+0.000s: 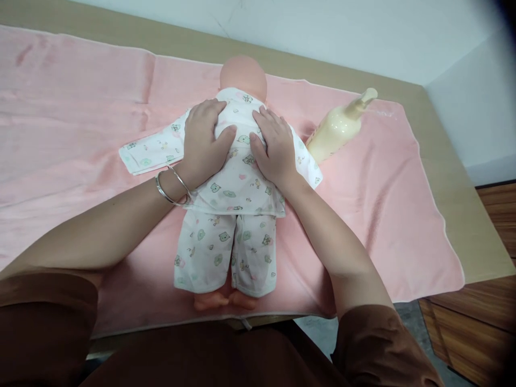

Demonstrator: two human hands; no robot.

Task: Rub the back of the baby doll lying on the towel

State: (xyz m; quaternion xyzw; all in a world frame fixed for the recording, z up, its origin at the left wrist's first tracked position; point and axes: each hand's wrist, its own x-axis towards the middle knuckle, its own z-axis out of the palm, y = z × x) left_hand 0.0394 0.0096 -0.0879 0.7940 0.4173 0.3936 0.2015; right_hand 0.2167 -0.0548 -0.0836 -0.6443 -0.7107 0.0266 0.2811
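A baby doll (243, 75) in a white printed top (231, 188) and matching trousers (209, 247) lies face down, its head toward the wall and its bare feet (212, 300) toward me. My left hand (205, 142) rests on the left side of its upper back, fingers stretched out. On the right side of the back lies my right hand (277, 145), also flat with the thumb apart. Both palms touch the cloth of the top. The doll's sleeves reach out to either side.
A pink towel (387, 215) spreads under the doll over a wooden table (455, 161). To the doll's right lies a pale yellow pump bottle (338, 129), tilted on its side. A white wall (322, 37) rises behind the table, and wood-patterned panels (475, 317) stand at the lower right.
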